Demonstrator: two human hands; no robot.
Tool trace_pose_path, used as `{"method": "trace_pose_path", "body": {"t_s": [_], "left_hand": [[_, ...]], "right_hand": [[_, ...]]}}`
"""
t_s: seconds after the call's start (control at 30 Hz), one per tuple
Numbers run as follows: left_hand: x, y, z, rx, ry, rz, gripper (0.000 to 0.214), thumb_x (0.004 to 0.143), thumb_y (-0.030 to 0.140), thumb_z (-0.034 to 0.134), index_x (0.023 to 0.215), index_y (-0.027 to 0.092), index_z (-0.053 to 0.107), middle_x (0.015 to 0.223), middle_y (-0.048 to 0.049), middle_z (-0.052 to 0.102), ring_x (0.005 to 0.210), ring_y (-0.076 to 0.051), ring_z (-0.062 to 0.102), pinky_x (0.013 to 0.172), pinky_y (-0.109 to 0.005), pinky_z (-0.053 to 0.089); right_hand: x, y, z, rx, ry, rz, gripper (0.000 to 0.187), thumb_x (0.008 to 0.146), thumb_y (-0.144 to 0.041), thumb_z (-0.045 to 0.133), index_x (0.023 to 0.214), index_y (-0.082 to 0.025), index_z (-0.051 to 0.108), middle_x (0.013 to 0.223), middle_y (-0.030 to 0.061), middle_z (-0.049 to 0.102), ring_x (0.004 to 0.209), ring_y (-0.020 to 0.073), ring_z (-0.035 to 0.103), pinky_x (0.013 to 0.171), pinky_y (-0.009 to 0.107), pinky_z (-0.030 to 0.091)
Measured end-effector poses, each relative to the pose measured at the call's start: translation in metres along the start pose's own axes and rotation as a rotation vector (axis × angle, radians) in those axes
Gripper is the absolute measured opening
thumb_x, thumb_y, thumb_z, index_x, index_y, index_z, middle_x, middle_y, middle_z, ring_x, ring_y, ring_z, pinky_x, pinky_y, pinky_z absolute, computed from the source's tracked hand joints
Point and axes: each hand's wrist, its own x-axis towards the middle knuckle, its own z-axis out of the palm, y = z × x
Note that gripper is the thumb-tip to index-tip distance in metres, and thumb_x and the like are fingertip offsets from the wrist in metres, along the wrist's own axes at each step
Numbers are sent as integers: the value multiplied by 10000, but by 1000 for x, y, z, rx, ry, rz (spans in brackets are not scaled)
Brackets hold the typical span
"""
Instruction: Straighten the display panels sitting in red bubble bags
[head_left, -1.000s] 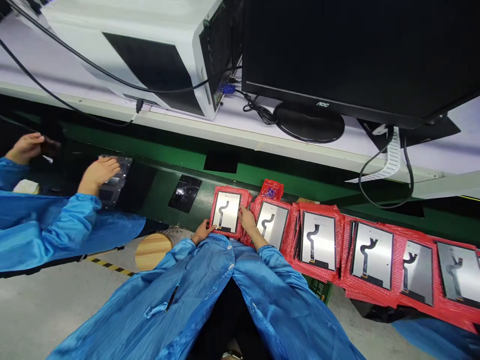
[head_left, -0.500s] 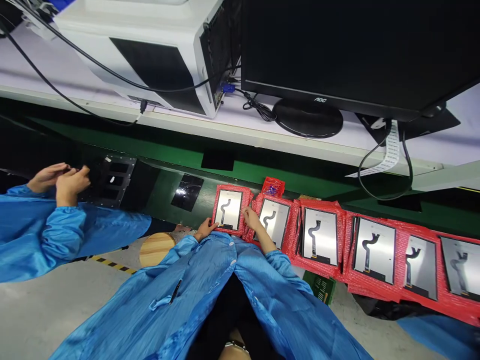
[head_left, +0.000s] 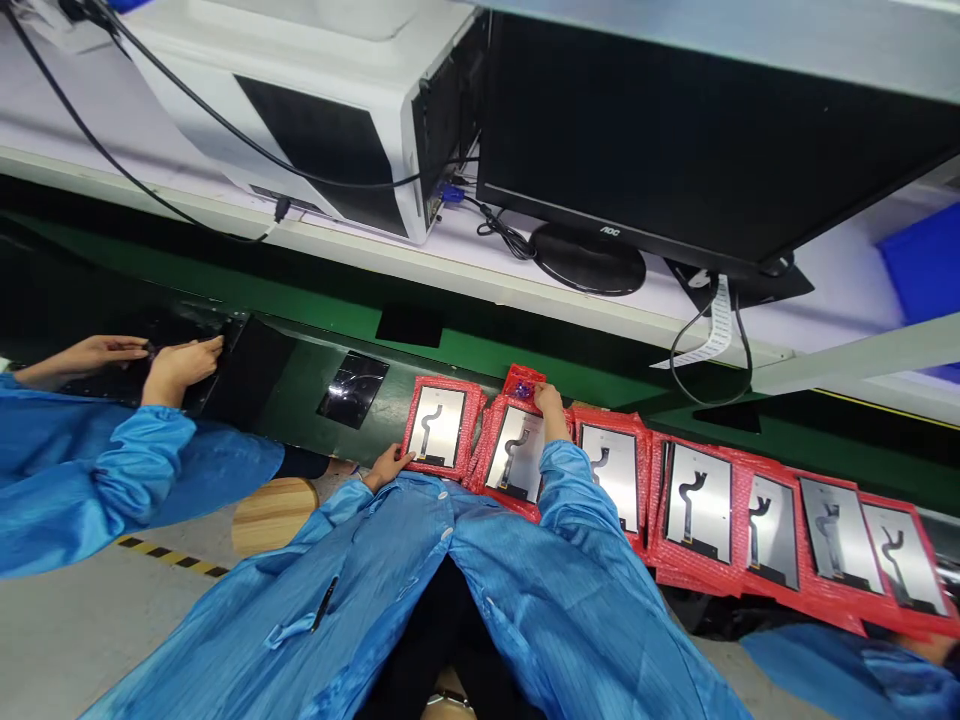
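Observation:
A flat display panel [head_left: 437, 425] with a dark curved ribbon cable lies on a red bubble-wrap sheet [head_left: 468, 415] in front of my body. My left hand [head_left: 389, 466] grips the near left corner of this sheet, its thumb along the edge. Farther out to the right, my right hand [head_left: 550, 397] reaches over a second display panel [head_left: 516, 452] to a small red bubble-wrap packet [head_left: 514, 374]. Tiny blue-purple pieces [head_left: 523, 389] lie on that packet. My right fingertips are pinched together at its edge; anything between them is too small to make out.
More panels on red bubble wrap [head_left: 697, 500] run along the bench to the right. Left of me lie a shiny black sheet [head_left: 353, 390] and a co-worker's hands [head_left: 180, 368]. A monitor [head_left: 660, 150] and a white computer case [head_left: 315, 120] stand on the shelf. A wooden stool [head_left: 274, 515] stands below.
My right hand has moved from the right edge of the nearest panel out to the small packet of blue-purple pieces. My left hand stays at the panel's corner. The view has shifted right.

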Motion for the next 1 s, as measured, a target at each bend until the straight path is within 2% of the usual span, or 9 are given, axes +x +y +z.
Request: {"method": "trace_pose_path", "body": {"t_s": [0.07,0.17,0.33,0.4,0.47,0.53,0.67,0.8,1.0], "left_hand": [[1,-3,1,-37,6,-10,409,904,543,771,1176,260,655,1018,-39,785,1066,-299,739,969,-336,503],[2,-8,2,-38,19,-10,438,873,512,796,1195,250,656,1029,-36,780,1074,-282,732,981,-324,494],[3,-13,4,25,19,-22,388,935,522,740,1212,264,652,1024,5,782,1051,-234,732,973,-291,496],[4,-13,4,53,29,-35,386,945,520,739,1222,266,653,1046,14,782,1064,-221,729,978,-281,493],[3,-11,4,73,34,-50,385,969,539,721,1233,266,657,1060,20,782,1067,-217,722,979,-281,493],[1,-9,3,79,30,-55,383,993,543,704,1246,259,658,1052,19,781,1055,-217,709,975,-282,491],[-5,-7,0,51,12,-47,360,1023,484,710,1256,216,654,1066,-3,780,1042,-196,678,955,-252,463],[-7,-7,-2,18,-10,-54,353,1043,454,714,1265,187,649,1034,2,757,1015,-171,650,925,-226,429],[-5,-2,-4,50,-4,-79,355,1076,461,703,1265,161,681,1014,-6,737,1019,-183,643,912,-240,408]], "right_hand": [[0,2,-6,-22,-19,-16,523,1055,-233,488,1493,-159,763,1385,206,766,1263,323,728,1130,432,530],[-6,6,-12,-12,35,-25,575,1095,-262,419,1604,-191,673,1467,183,732,1342,318,688,1174,457,513],[-23,14,-9,-4,152,-81,565,1108,-350,413,1573,-131,647,1366,190,760,1285,314,684,1129,427,524],[-35,16,0,-73,117,-194,518,1113,-368,425,1479,-131,705,1364,184,757,1305,299,662,1165,399,484],[-49,18,12,-171,19,-295,483,1129,-403,433,1404,-165,752,1387,161,753,1316,289,644,1187,390,447],[-64,20,25,-262,-39,-333,498,1152,-433,414,1397,-176,763,1437,155,736,1324,296,626,1201,409,413],[-85,22,41,-341,29,-312,571,1183,-426,343,1398,-101,760,1449,204,715,1334,325,599,1211,435,373],[-88,17,40,-339,27,-277,555,1177,-439,374,1353,-105,780,1389,221,728,1282,321,623,1160,427,407],[-84,9,25,-361,-74,-262,544,1160,-438,407,1322,-102,802,1402,237,726,1303,346,635,1150,449,442]]}}
